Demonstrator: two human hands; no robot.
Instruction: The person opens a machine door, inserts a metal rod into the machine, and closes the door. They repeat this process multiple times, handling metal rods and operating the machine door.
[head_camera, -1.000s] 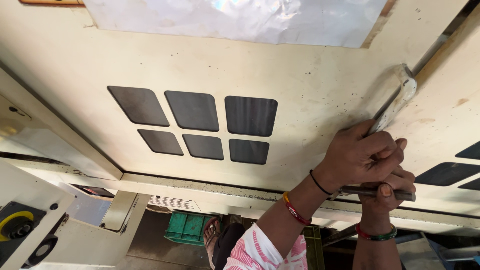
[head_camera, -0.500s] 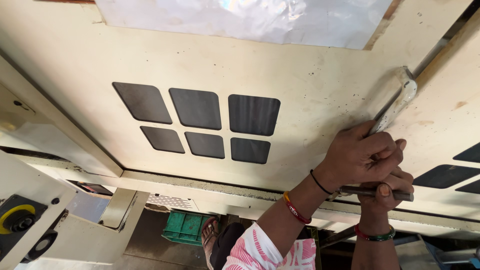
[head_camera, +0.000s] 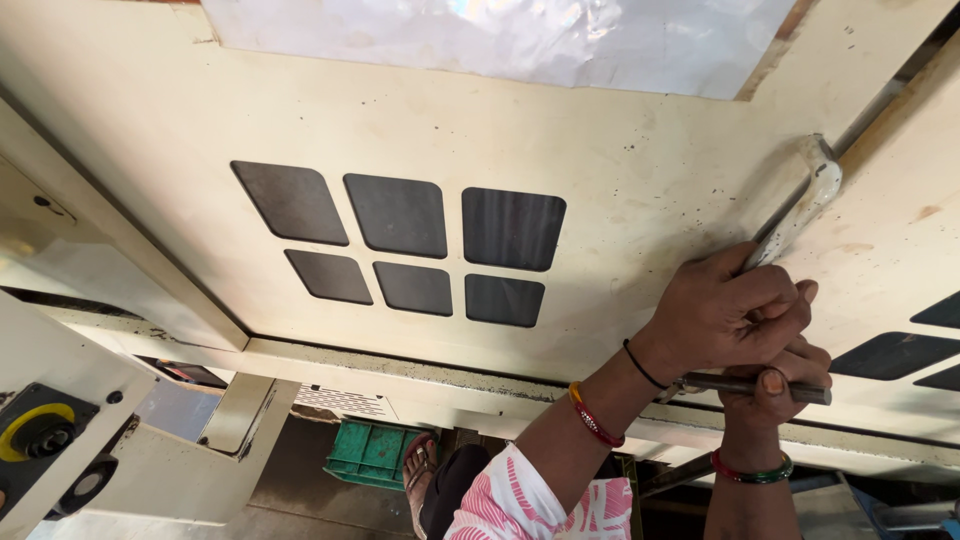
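1. The left hand (head_camera: 735, 315) has its grip closed around the lower end of a cream metal handle (head_camera: 800, 205) fixed to a large cream door panel (head_camera: 620, 150); the fingers curl over the bar and hide that end of it.
2. The right hand (head_camera: 775, 380) sits just beneath the left, touching it, with its grip closed on a thin dark metal rod (head_camera: 745, 385) that lies roughly level; the thumb presses on top of the rod, and the rod's right tip sticks out past the fingers.
3. The handle runs up and to the right from the left hand, bends at its top end, and meets the panel close to the panel's right edge.
4. The left wrist carries a thin black band and orange and red bangles (head_camera: 592, 415); the right wrist carries a green and red bangle (head_camera: 750, 468). A pink and white patterned sleeve (head_camera: 540, 505) covers the left forearm.
5. To the left on the panel, well apart from the hands, six dark window openings (head_camera: 400, 245) stand in two rows of three.
6. A shiny sheet (head_camera: 500, 40) covers the panel's top part.
7. Below the panel, a green crate (head_camera: 370, 455) stands on the floor beside a sandalled foot (head_camera: 420, 470).
8. At far left, a yellow and black round knob (head_camera: 35, 435) sits on a cream machine housing.
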